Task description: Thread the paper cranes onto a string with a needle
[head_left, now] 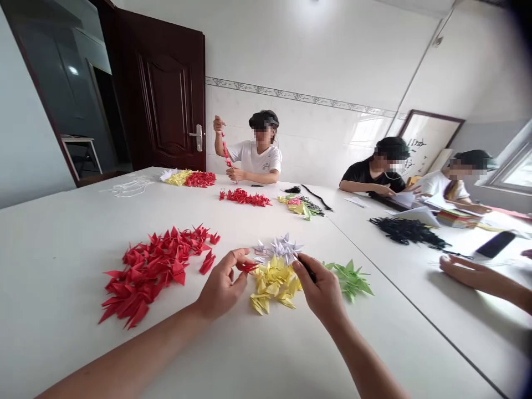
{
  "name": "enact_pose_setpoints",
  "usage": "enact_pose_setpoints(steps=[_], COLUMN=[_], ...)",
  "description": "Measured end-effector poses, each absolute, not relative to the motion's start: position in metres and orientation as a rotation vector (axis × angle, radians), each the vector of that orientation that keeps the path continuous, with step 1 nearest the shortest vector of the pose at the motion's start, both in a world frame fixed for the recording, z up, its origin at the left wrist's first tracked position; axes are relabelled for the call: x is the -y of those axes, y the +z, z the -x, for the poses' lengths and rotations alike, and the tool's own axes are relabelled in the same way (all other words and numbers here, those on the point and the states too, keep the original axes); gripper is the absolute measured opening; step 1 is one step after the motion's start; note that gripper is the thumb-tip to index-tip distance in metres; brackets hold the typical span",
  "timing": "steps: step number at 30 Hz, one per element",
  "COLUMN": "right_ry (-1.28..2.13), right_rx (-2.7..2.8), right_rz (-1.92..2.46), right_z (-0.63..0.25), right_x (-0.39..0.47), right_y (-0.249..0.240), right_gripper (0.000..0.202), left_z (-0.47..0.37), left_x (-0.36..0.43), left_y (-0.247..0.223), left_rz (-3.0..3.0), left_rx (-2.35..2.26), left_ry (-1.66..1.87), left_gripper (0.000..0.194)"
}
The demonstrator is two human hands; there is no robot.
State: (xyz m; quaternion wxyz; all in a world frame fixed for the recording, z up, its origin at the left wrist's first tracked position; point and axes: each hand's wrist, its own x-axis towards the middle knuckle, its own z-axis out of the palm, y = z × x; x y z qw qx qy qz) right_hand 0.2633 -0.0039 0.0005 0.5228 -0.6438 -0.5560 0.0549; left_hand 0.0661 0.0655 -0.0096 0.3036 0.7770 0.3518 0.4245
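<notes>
My left hand (pixel 224 284) pinches a small red folded-paper piece (pixel 248 267) between thumb and fingers. Across from it, my right hand (pixel 319 285) is closed on a thin black tool (pixel 306 268), its tip pointing toward the left hand. Between and beyond the hands lie yellow paper cranes (pixel 274 285) and white paper cranes (pixel 282 247). A large spread of red paper cranes (pixel 155 269) sits left of my left hand. Green paper cranes (pixel 351 279) lie just right of my right hand.
Across the white table (pixel 75 238), a person (pixel 261 155) holds up a red strand near more cranes. Two people sit at the right behind papers and a black cord bundle (pixel 405 230). Another person's hand (pixel 469 272) rests near a phone (pixel 496 244).
</notes>
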Motion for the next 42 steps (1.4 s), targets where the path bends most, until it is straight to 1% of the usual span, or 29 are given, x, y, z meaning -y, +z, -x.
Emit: enact_pose_setpoints(steps=[7,12,16,18,21,25,28,33,37,42], right_ry=[0.121,0.159,0.184,0.196,0.209,0.219,0.22,0.203,0.191,0.181], right_rx=[1.152,1.119,1.126,1.132,1.126,1.111,1.118,1.149,1.197,1.253], right_rz=[1.607,1.662,1.693,1.703,1.72,1.73,1.727,1.733,1.734,1.721], right_z=[-0.293,-0.301,-0.302,-0.303,-0.304,-0.303,-0.301,-0.299,-0.295,-0.29], right_x=[-0.008,-0.011,-0.011,-0.011,-0.011,-0.011,-0.011,-0.01,-0.008,-0.005], right_y=[-0.013,-0.019,-0.022,-0.024,-0.025,-0.024,-0.023,-0.023,-0.02,-0.014], right_gripper=[0.046,0.049,0.051,0.052,0.051,0.05,0.05,0.05,0.047,0.042], left_z=[-0.064,-0.063,-0.064,-0.062,-0.049,-0.018,0.0,0.005,-0.003,-0.004], left_x=[-0.082,-0.086,-0.082,-0.083,-0.095,-0.117,-0.126,-0.126,-0.121,-0.118], left_y=[-0.018,-0.025,-0.027,-0.022,-0.006,0.018,0.028,0.025,0.015,0.013], left_rz=[-1.891,-1.885,-1.983,-2.078,-2.246,-2.289,-2.282,-2.283,-2.305,-2.298], left_rx=[-1.004,-1.008,-0.986,-1.002,-1.144,-1.325,-1.352,-1.364,-1.426,-1.473], left_ry=[1.118,1.006,0.935,0.96,0.999,0.782,0.619,0.475,0.454,0.406], left_gripper=[0.04,0.035,0.043,0.045,0.039,0.031,0.029,0.037,0.054,0.06])
